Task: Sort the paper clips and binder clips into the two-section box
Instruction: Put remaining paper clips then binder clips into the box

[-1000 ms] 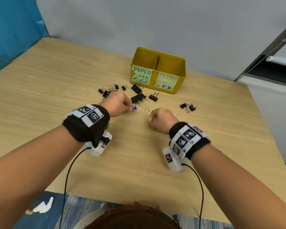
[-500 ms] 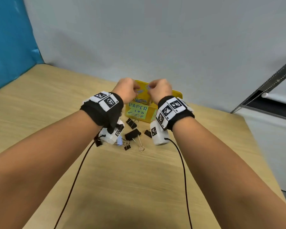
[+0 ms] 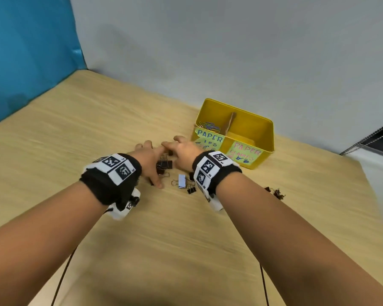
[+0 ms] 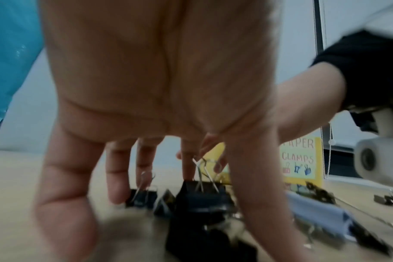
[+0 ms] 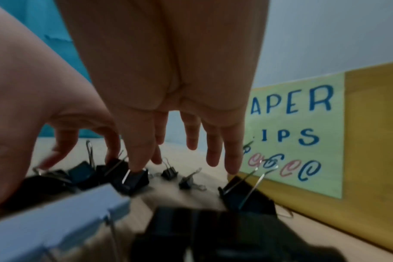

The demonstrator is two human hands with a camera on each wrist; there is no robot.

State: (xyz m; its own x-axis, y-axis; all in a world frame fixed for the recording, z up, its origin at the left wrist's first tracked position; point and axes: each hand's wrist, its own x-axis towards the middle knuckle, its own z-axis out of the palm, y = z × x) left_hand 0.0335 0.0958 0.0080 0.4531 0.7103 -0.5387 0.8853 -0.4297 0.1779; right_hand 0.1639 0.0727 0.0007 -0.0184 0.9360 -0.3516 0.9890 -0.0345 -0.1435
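Over the scattered clips on the wooden bench (image 3: 97, 129) we have both hands lowered, side by side, just in front of the yellow two-section box (image 3: 263, 138). Our left hand (image 3: 147, 157) has its fingers (image 4: 117, 179) spread apart and pointing down, tips at or touching the black binder clips (image 3: 164, 164) — nothing is gripped. Our right hand (image 3: 182, 154) is the same: fingers (image 5: 232, 156) straight and splayed, 1 fingertip resting on a black clip, none curled round anything. A pale blue binder clip (image 3: 181, 180) lies on the bench between our wrists, with small black ones just beside it, and a few more clips (image 3: 274, 192) sit well apart to the right. The box stands against the back wall, split by a cardboard divider (image 3: 230, 122); its left section, labelled for paper clips, holds a heap of coloured paper clips (image 3: 209, 127), while what the right section, labelled "PAPER CLAMPS", holds we cannot tell.
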